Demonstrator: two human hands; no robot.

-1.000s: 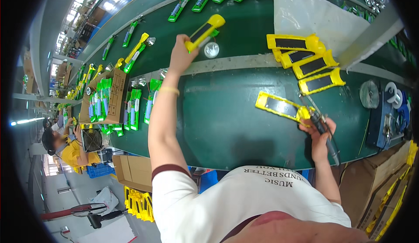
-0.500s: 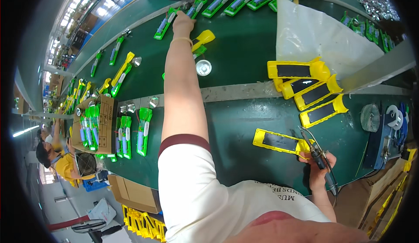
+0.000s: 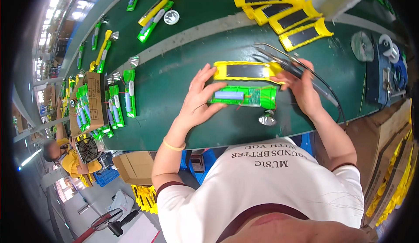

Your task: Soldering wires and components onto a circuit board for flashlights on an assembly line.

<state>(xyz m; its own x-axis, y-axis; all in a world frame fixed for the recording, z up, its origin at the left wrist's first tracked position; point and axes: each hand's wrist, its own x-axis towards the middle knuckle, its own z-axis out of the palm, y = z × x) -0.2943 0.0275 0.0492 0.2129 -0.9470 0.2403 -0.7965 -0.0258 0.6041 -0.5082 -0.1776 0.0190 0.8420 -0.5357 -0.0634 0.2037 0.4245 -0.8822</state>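
A green lamp housing (image 3: 267, 98) lies on the bench before me, with a blue cylindrical battery, a circuit board and thin wires inside. My left hand (image 3: 195, 99) grips its left end between thumb and finger; other fingers reach the yellow cover's left end. That yellow cover (image 3: 221, 71), with a dark panel, lies just beyond the housing. My right hand (image 3: 305, 88) is closed round a soldering iron (image 3: 291, 67), its fingertips at the cover's right end. A silvery reflector cup (image 3: 267, 118) rests beside the housing's near right corner.
Several yellow covers (image 3: 301, 37) overlap at the far right. A wire spool (image 3: 386, 42) stands at the right. At left are green housings (image 3: 129, 93) and a cardboard box (image 3: 97, 99) holding more. A yellow-clad person (image 3: 78, 162) sits further left.
My left hand has come back from the far side of the bench, and a green housing with its reflector now lies before me. My right hand and the yellow cover have shifted.
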